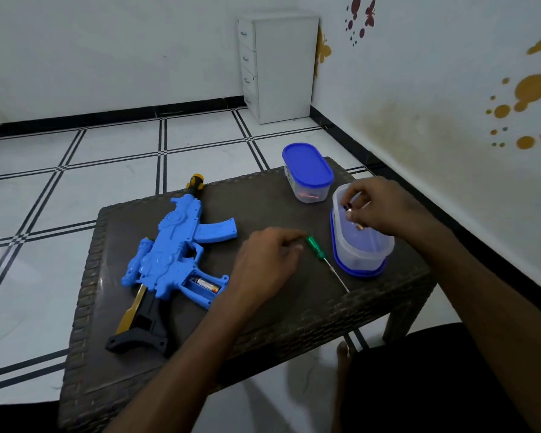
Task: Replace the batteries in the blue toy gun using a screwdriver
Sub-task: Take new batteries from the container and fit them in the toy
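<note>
On the dark wicker table (294, 314) my right hand (384, 204) pinches batteries (348, 208) over the open tub (361, 245), presumably for the toy gun (175, 245), whose compartment lies open, while my left hand (263, 260) rests loosely curled, empty, touching the screwdriver (315, 247).

Corner of a tiled room with a low woven table.
We see a white tiled floor (113, 157) with black grid lines, a white drawer cabinet (278, 67) in the far corner, butterfly decals (531, 89) on the right wall, and the dark table (294, 323) nearest.

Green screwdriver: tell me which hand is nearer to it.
Left. The left hand has its fingertips at the green screwdriver handle; the right hand is above the open container, beyond it.
</note>
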The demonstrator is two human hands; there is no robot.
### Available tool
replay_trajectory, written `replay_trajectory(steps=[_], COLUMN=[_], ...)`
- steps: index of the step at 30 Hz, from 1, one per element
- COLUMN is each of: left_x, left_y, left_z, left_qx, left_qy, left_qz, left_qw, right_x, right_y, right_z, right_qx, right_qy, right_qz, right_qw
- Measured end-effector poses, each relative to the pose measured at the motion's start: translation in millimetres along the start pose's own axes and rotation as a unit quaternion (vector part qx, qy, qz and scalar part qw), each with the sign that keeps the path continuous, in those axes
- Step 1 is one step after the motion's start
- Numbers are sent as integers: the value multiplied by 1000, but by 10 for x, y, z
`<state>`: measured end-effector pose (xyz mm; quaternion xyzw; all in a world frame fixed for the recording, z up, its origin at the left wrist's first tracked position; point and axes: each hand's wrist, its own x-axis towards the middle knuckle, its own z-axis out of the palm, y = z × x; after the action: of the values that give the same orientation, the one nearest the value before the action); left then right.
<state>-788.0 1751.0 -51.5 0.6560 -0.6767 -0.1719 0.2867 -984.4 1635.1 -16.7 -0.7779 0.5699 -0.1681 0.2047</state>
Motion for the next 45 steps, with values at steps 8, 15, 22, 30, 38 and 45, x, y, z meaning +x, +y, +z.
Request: replay_trajectory(steps=[8,15,22,30,38,45], left_x=[-348,-691,-716,-687,-643,-649], left_y=[-724,-1298,-1370,-1322,-1222,-1233], left_z=[-541,-787,-821,-814,-838,-844], left_qx=[5,86,99,120,186,189], left_qy=[106,73,47,44,27,22], left_qz=[-123,-171,-175,-191,-196,-188], left_qw=[987,979,978,973,963,963], right_x=[-310,-431,-464,-512,-488,-499], right_y=[-715,-1222,-1425,-1464,-1502,-1445], right_z=[133,704,1008,1135,1149,1206], right_qx=[238,219,84,16,46,184], right_qy=[-61,-179,-180,-174,-166,-133], right_qz=[-84,-94,-152,-179,-209,-185], right_qw=[966,954,968,968,963,956])
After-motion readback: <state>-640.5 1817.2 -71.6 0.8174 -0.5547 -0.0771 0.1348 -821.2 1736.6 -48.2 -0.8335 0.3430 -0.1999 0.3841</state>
